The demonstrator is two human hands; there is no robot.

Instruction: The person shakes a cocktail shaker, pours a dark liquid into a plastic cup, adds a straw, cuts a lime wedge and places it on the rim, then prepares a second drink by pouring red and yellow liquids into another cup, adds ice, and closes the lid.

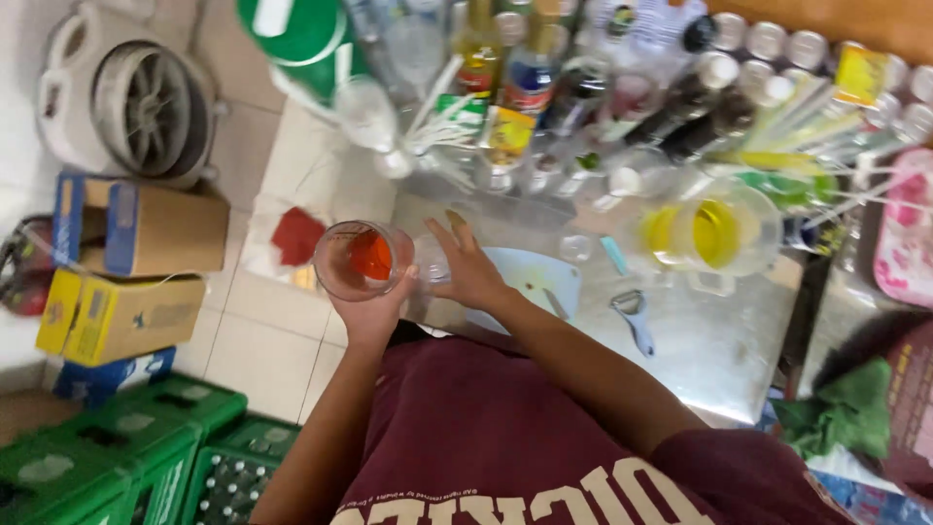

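Clear plastic cup point(362, 260) (red inside) gripped by left hand point(372, 309), right hand point(466, 267) spread wide over metal counter point(714, 345)

Open metal around the pale blue cutting board, a wall of bottles behind it

The surface point(709, 360) lies bare on the near side of the cutting board point(530, 277), broken only by a peeler point(634, 321) just beside the board. Behind the board a dense row of bottles point(544, 78) and straws point(437, 122) closes off the far edge. To the board's right, a jug of yellow liquid point(714, 233) stands close and narrows the way. The hands, left point(369, 311) with a clear cup point(358, 259) and right point(466, 267) spread flat, fill the room at the board's left end.
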